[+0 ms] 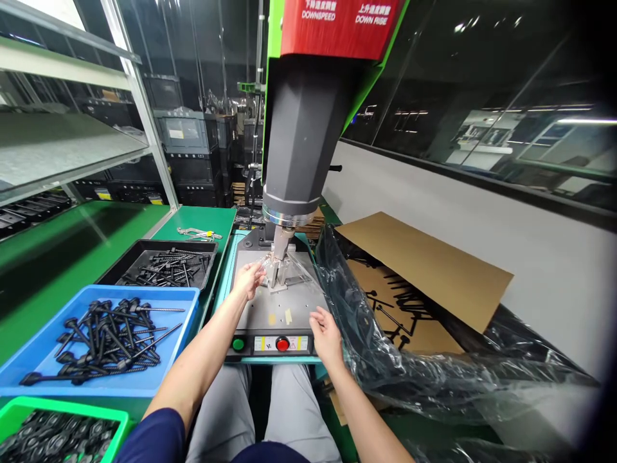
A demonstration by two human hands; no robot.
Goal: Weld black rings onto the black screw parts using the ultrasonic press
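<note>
Metal holder (282, 276): left hand (247, 281) at 9 o'clock, can't tell what its grip holds; right hand (328, 334) loosely spread; best keep both clear of the press tip (283, 240)

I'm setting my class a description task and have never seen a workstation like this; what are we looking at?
There is one picture, taken from a camera on the worker's head, looking forward and down. The tall machine narrows to a metal tip above a metal plate; a green button and a red button sit on its front. The left hand is beside the tip; whether it grips anything is unclear. The right hand is near the plate's front edge, holding nothing visible. To the left, a blue tray and a black tray contain long black parts. To the right lies a cardboard sheet.
</note>
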